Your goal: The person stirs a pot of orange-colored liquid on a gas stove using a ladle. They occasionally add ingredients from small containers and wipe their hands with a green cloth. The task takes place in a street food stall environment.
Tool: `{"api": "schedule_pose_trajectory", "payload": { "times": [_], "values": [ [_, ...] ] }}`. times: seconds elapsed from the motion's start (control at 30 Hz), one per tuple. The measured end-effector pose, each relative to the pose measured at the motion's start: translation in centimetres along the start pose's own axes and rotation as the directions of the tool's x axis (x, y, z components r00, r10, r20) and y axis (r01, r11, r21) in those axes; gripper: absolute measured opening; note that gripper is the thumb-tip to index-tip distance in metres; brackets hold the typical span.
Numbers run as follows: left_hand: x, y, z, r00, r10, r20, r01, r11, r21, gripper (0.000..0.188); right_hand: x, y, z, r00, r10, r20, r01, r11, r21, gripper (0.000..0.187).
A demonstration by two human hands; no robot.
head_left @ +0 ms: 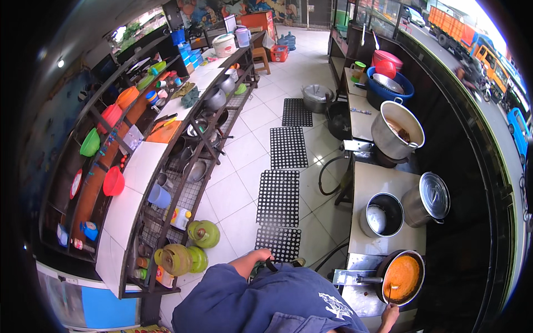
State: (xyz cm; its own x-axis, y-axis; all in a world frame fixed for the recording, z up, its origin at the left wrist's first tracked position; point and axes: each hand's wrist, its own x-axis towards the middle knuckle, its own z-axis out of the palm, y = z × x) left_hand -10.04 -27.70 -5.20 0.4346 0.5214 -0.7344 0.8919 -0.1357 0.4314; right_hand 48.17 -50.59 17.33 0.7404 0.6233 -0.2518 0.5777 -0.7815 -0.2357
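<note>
My right hand [390, 317], at the lower right, grips the thin handle of a spoon [393, 289]. The spoon's head dips into thick orange sauce [404, 273] that fills a dark frying pan [421, 288]. This pan sits on the nearest stove [361, 302], its handle pointing left. In front of my body, at waist height, my left hand [260, 255] has its fingers curled beside a dark strap [271, 265]. What those fingers hold, if anything, is too small to make out.
An empty metal pot [382, 215] and a tall lidded pot [425, 200] stand beyond the pan. Farther along are a large stockpot [398, 130] and a blue basin [408, 94]. Black perforated mats [277, 197] line the floor. Green gas cylinders [204, 233] stand by the left shelves.
</note>
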Motion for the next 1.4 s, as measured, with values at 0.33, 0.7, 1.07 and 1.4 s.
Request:
{"api": "schedule_pose_trajectory", "payload": {
  "times": [0.33, 0.7, 1.07, 1.4],
  "values": [
    [-0.4, -1.1, -8.3, 0.995, -0.090, 0.049, 0.096, 0.989, -0.115, 0.046, -1.4, -4.2, -3.8, 0.998, 0.058, 0.009, -0.059, 0.967, 0.247, 0.021],
    [0.2, -2.6, -7.2, 0.996, 0.028, 0.088, 0.009, 0.918, -0.397, 0.026, -0.8, -6.8, -8.5, 0.976, 0.191, 0.100, -0.206, 0.964, 0.167, 0.031],
    [3.1, 1.2, -10.0, 0.986, -0.060, 0.153, 0.104, 0.949, -0.299, 0.024, 7.7, -7.3, 1.9, 0.914, 0.352, -0.203, -0.302, 0.922, 0.241, 0.032],
    [6.1, 5.1, -9.0, 0.999, 0.014, -0.036, -0.027, 0.909, -0.415, 0.024, 1.4, -7.7, -1.1, 0.991, 0.123, -0.055, -0.107, 0.967, 0.230, 0.030]
  ]
}}
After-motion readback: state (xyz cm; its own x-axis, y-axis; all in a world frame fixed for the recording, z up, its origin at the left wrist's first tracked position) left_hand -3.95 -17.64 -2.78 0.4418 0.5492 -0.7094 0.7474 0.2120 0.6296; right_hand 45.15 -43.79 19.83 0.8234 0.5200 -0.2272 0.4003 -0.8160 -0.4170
